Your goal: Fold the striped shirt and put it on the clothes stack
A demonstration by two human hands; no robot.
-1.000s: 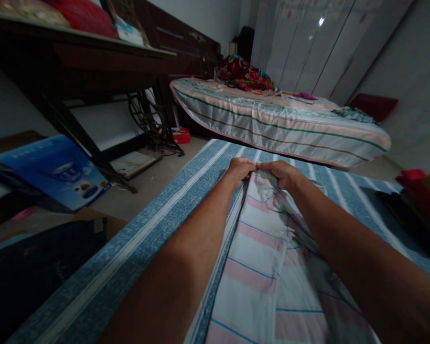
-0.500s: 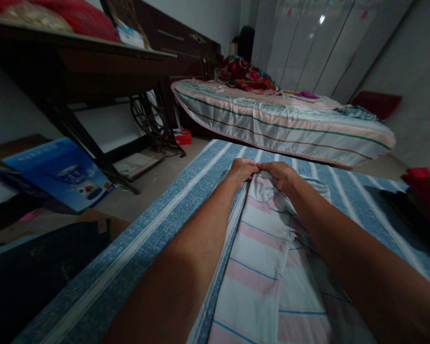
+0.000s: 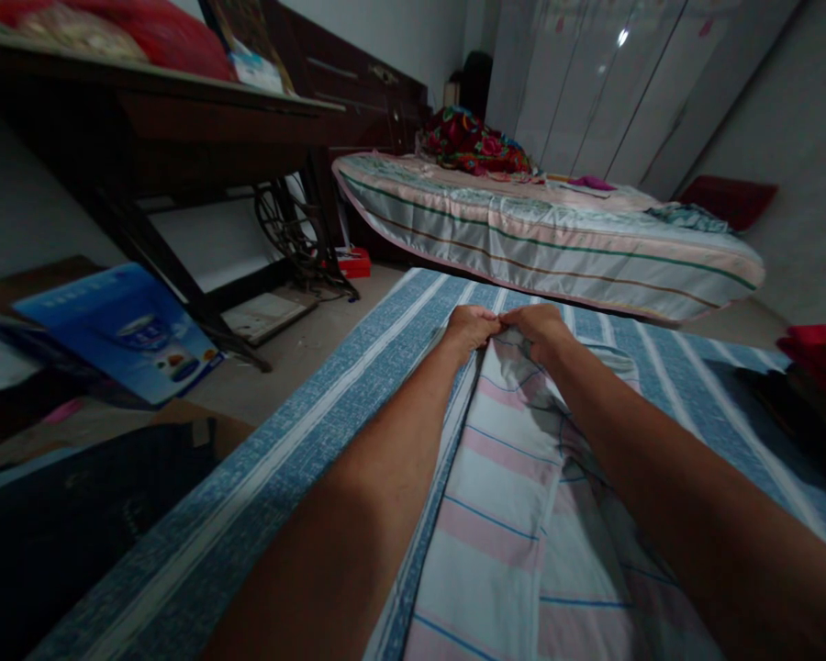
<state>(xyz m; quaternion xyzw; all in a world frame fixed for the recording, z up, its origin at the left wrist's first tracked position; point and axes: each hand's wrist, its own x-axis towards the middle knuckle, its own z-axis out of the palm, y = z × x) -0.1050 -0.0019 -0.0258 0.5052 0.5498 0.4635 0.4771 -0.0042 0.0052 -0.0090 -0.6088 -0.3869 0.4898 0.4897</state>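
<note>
Pinching the far edge of the pink striped cloth, both hands meet in the middle of the frame. The left hand and the right hand touch each other, with fingers curled tight on the cloth's top edge. The cloth lies long and flat on the blue striped sheet, running down to the bottom of the frame. To do this well, I think both hands should keep the edge even and pull gently, so no wrinkles bunch up. The bed sits just past the hands, near the upper middle. A dark table fills the upper left, with a blue box at the left. Dark clothes at the right edge lie on the sheet and could get in the way.
</note>
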